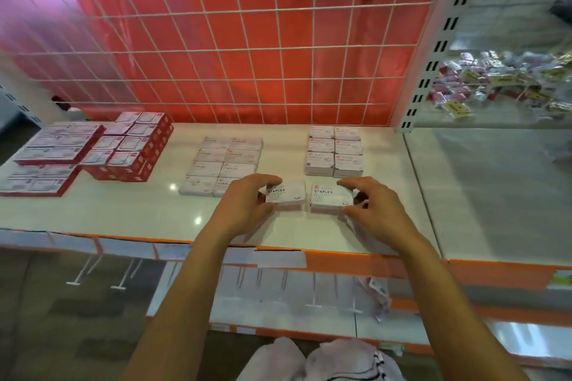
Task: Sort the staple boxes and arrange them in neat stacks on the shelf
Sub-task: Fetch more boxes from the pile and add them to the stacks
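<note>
Head view, white shelf [123, 210]. Far left: red-sided staple boxes [130, 148] in stacked blocks. Centre: white staple-box block [226, 161], two columns. Front: left hand [247, 201], fingers curled round left staple box [286, 196]; just beside it, right staple box [331, 198], pinched by right hand [374, 207]. Behind these: second white block [335, 151]. Far right: loose packets [495, 77] on the neighbouring shelf.

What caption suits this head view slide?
Left hand holds the left staple box, right hand the right staple box, side by side at the shelf front.
</note>
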{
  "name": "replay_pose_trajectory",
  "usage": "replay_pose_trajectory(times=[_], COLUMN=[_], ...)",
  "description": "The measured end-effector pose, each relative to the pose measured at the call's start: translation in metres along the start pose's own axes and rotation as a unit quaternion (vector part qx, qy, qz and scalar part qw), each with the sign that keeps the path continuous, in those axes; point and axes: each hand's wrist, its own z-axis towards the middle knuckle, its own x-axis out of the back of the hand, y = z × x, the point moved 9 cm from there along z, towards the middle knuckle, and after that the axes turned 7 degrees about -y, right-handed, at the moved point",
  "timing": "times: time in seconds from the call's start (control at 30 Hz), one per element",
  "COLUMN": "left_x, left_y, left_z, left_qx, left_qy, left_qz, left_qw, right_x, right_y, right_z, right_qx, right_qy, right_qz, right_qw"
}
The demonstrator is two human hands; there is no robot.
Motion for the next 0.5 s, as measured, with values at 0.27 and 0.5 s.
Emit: replay_pose_trajectory(times=[0.27, 0.5], left_x=[0.021, 0.039], left_y=[-0.024, -0.046], left_z=[-0.022, -0.031], left_qx=[0.047, 0.077], left_qy=[0.047, 0.091], left_qz=[-0.034, -0.039], left_qw=[0.997, 0.992], right_x=[-0.016, -0.033], right_y=[-0.028, -0.048], right_z=[0.011, 0.015], right_qx=[0.031, 0.068], right_qy=[-0.042, -0.049], right_qz=[-0.024, -0.025], right_qw=[0.998, 0.996])
